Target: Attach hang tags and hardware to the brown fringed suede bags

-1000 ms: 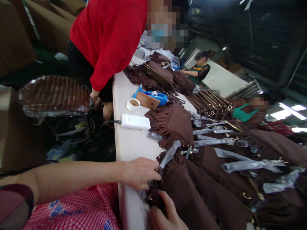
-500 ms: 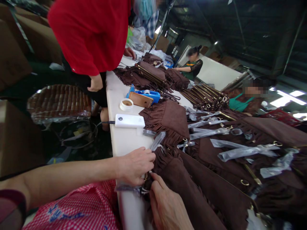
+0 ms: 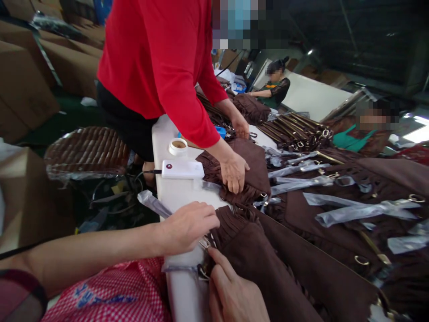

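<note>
My left hand [image 3: 191, 226] is closed, fingers curled, around a plastic-wrapped strap [image 3: 154, 203] whose end juts out past the table edge on the left. Just below its fingertips shows a metal clasp [image 3: 204, 243]. My right hand [image 3: 237, 288] pinches at this clasp, its index finger against the metal; the thumb is mostly hidden. Both hands work at the near end of a brown fringed suede bag [image 3: 258, 250] lying on the table. More clear plastic [image 3: 182, 281] lies under my wrists.
A co-worker in a red top [image 3: 167, 67] leans over another brown bag [image 3: 250, 156], both hands on it. A white power bank [image 3: 182, 170] and a tape roll [image 3: 177, 146] sit on the white table [image 3: 177, 194]. Wrapped straps [image 3: 362, 210] cover bags at right. A stool [image 3: 87, 152] stands left.
The co-worker in red has bent forward and put both hands on the neighbouring bag, covering the phone. The wrapped strap now sticks out to the left of my left hand.
</note>
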A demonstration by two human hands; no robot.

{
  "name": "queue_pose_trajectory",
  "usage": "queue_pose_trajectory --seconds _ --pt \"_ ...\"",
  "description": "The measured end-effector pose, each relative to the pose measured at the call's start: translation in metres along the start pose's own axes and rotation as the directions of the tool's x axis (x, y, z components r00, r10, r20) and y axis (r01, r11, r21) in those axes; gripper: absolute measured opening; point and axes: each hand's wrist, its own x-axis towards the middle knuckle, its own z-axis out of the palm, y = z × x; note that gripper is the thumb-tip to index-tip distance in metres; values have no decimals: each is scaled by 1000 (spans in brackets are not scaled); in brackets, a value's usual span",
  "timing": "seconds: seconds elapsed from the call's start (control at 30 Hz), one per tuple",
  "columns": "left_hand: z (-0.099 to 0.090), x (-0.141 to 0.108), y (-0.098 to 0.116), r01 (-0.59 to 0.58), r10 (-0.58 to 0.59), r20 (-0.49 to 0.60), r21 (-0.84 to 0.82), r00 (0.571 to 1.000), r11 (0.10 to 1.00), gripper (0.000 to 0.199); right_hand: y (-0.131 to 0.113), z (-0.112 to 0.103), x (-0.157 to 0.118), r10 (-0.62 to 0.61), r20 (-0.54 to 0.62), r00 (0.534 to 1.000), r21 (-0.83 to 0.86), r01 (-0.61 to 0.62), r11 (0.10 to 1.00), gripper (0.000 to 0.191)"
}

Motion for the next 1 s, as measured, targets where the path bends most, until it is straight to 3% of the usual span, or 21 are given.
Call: queue_pose_trajectory --seconds 0.07,0.17,0.3,0.4,0.5,0.6,0.7,0.8,0.83,0.9,1.0 --pt "4 1 -3 9 -7 93 -21 996 1000 9 -1 -2 4 59 18 998 8 -59 998 20" --pt "12 -1 -3 -32 34 166 -13 986 999 6 -1 -4 11 132 29 991 91 -134 987 23" --pt "25 -2 1 -85 67 181 93 981 992 6 5 -8 16 203 5 979 368 -191 910 32" --pt "29 -1 4 -111 87 177 135 980 985 5 11 -10 14 265 -30 964 527 -211 823 28" --pt "25 -2 7 -40 28 201 57 979 998 12 14 -9 9 325 -108 939 547 -217 809 27" --pt "17 -6 8 88 -43 248 -174 968 981 21 12 -5 6 376 -179 909 553 -223 803 29" --pt "12 -11 8 211 -86 287 -438 954 874 27 11 -3 4 415 -175 893 591 -242 769 28" --pt "9 -12 9 332 -140 338 -617 931 714 13 10 -1 2 428 -148 891 653 -237 719 23" --pt "9 -12 10 366 -166 349 -654 922 662 6 10 0 2 437 -146 888 673 -234 702 22" --pt "10 -11 11 413 -217 357 -697 909 586 13 9 1 1 459 -142 877 708 -234 666 21" --pt "15 -10 11 427 -242 353 -712 904 558 18 8 3 0 506 -131 853 760 -241 604 22"
